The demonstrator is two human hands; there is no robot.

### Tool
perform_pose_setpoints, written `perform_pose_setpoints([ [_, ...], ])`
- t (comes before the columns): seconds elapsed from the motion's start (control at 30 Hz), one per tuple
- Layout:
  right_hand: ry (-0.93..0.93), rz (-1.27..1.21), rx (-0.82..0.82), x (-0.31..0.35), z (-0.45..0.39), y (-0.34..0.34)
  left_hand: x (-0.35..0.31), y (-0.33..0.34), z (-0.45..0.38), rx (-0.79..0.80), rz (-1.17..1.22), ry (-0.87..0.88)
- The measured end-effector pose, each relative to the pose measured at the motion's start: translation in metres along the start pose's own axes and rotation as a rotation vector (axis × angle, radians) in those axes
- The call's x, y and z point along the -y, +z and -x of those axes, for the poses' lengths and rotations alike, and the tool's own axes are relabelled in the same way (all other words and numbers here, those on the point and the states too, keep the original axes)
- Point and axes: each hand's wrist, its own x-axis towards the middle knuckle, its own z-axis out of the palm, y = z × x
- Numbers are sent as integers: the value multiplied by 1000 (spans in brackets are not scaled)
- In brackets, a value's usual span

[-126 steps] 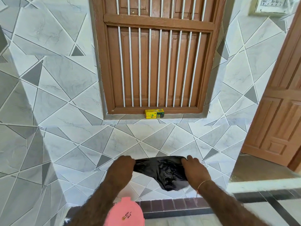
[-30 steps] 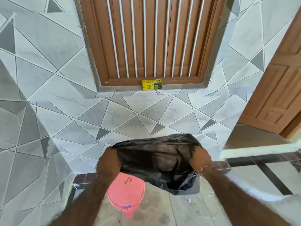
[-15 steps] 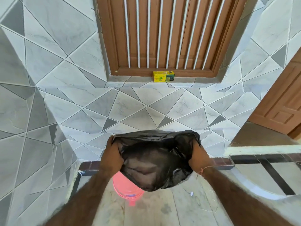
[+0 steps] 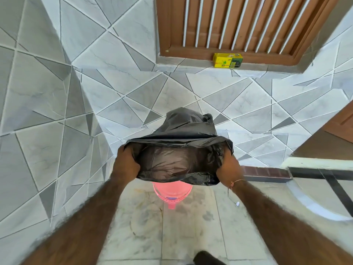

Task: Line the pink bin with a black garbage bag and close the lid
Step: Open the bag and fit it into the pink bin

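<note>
Nearest to me, at the bottom edge, there is a dark rounded shape (image 4: 205,258) on the pale marble floor (image 4: 137,232); I cannot tell what it is. My two forearms reach forward over this floor. My left hand (image 4: 127,163) grips the left side of the black garbage bag (image 4: 179,150), with the fingers curled around its rim, and my right hand (image 4: 229,167) grips the right side in the same way; a thin thread (image 4: 236,183) is tied on my right wrist. Between the hands the mouth of the bag is stretched wide open toward me, and the rest of the bag rises behind it, bunched together at the far end. Directly under the bag stands the pink bin (image 4: 172,192) on the floor; the bag covers most of it, so only its near part shows. Behind is a wall of grey and white tiles (image 4: 114,77), and higher up a yellow box (image 4: 227,60) lies on the ledge below a brown wooden window frame with white bars (image 4: 238,25).
</note>
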Motion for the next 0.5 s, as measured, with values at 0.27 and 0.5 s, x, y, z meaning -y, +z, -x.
perform_pose_setpoints([
  [0.27,-77,-26,-88,36,-16,16,32,-17,-11,-24,-28,-23],
  [0.5,-178,71,185,61,-70,34,42,-36,-49,3,-63,7],
])
